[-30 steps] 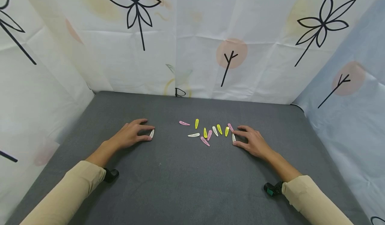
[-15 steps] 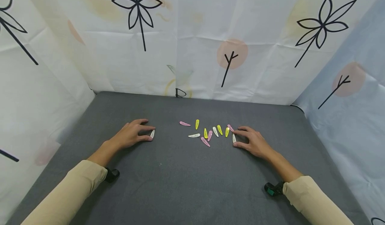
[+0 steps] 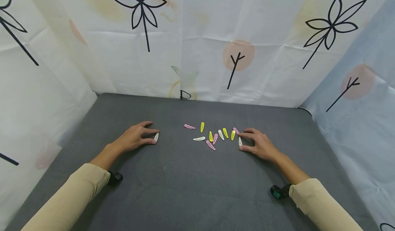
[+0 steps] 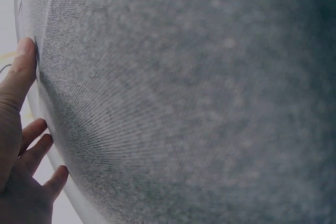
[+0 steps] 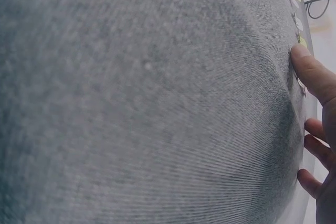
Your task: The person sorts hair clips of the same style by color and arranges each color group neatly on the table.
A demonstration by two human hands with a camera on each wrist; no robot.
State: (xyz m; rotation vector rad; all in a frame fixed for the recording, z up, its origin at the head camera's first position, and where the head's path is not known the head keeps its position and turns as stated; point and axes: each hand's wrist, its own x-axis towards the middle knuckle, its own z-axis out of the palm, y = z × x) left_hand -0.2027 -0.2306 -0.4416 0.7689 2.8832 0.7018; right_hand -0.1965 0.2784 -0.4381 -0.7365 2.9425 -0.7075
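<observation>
On the left of the head view, my left hand (image 3: pixel 134 138) holds a white snap hair clip (image 3: pixel 156 137) between thumb and index finger, low at the cloth. Further right, my right hand (image 3: pixel 258 144) has a second white snap hair clip (image 3: pixel 240 141) between its thumb and index finger. A pink clip (image 3: pixel 236 130) and a yellow clip (image 3: pixel 233 135) lie right by the right fingertips. In the left wrist view the thumb (image 4: pixel 23 66) meets the grey cloth, the clip hidden. The right wrist view shows the right thumb (image 5: pixel 310 72) near clips at the edge.
Between the hands lie several loose snap clips: pink (image 3: pixel 211 145), yellow (image 3: pixel 202 127) and white (image 3: pixel 199 138). Grey cloth (image 3: pixel 185 190) covers the table. Pale printed curtains (image 3: pixel 200 52) stand behind and on both sides.
</observation>
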